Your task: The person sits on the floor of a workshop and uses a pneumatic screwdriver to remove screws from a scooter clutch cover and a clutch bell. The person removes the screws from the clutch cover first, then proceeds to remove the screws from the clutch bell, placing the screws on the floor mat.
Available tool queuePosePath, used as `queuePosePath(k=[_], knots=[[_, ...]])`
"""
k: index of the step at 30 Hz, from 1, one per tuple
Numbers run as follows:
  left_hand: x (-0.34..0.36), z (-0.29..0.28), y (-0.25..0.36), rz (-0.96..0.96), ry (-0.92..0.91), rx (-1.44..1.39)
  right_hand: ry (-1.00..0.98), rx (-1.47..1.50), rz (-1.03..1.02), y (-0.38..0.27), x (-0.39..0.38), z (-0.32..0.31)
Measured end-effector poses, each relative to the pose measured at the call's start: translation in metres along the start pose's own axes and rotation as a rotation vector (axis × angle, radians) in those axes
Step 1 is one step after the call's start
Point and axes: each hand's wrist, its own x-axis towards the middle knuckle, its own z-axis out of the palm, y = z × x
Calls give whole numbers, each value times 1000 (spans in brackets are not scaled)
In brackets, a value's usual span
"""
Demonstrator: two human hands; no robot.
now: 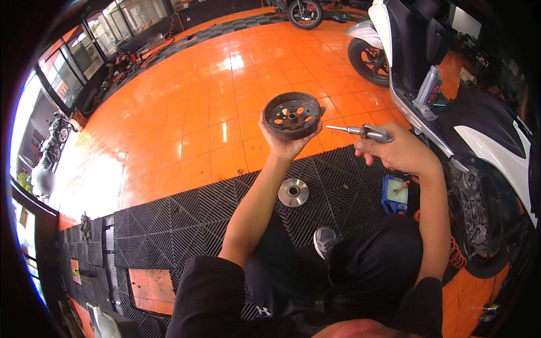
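Observation:
A dark metal clutch bell (292, 117) with holes around its central hub rests in my left hand (286, 149), open side up and tilted a little towards me. My fingers wrap its underside and right edge. In my right hand (407, 151) is a silver air blow gun (372, 133), gripped with the fingers curled round it. Its thin nozzle points left, with the tip close to the bell's right rim but apart from it. Below the bell, a shiny round pulley plate (293, 192) with a central bore lies on the black mat (208, 208).
A blue tray (386, 194) holding pale liquid and a brush (401, 187) sits below my right hand. A white and black scooter (473, 129) stands close on the right, a bottle (429, 84) on it. A red coiled hose (457, 253) hangs beside my right forearm. Orange tiles (197, 107) stretch ahead.

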Motion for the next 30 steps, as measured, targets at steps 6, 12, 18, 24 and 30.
queuePosePath(k=[6, 12, 18, 24, 30], knots=[[2, 8, 2, 266, 376, 346, -4, -91, -107, 18, 14, 7], [1, 14, -2, 263, 271, 561, -76, -293, -7, 14, 23, 17], [1, 16, -13, 108, 96, 870, 190, -405, -10, 31, 38, 22], [2, 16, -14, 81, 77, 796, -47, -342, -17, 30, 36, 24], [1, 16, -13, 32, 65, 740, 109, -410, 20, 19, 35, 24]])
